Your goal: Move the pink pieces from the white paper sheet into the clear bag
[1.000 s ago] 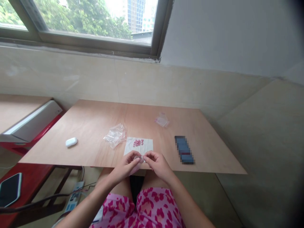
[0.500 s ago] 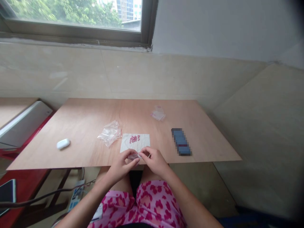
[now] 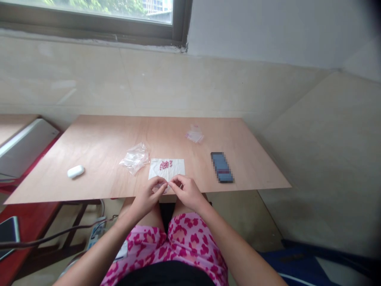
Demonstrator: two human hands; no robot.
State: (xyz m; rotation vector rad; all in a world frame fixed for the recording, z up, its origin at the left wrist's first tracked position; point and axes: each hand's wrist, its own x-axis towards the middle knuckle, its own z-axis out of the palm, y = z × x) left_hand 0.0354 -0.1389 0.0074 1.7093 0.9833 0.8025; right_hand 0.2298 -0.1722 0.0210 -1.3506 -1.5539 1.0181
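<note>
My left hand (image 3: 150,194) and my right hand (image 3: 185,191) meet at the near edge of the wooden table (image 3: 104,139), fingers pinched on a small clear plastic bag (image 3: 164,187) held between them. Just beyond the hands lies a white paper sheet (image 3: 177,169) with several small pink beads (image 3: 165,164) heaped on it. A crumpled pile of clear bags (image 3: 134,157) lies to the left of the sheet. Another small clear bag (image 3: 195,134) lies further back on the right.
A dark phone (image 3: 222,167) lies right of the sheet. A white earbud case (image 3: 75,171) sits at the table's left. A white box (image 3: 24,145) rests on a red bench at far left, with another phone (image 3: 7,235) below. Cables run under the table.
The head has tilted down, so the window has slid out of view at the top. Both hands stay pinched on the small bag at the table edge, shifted slightly left.
</note>
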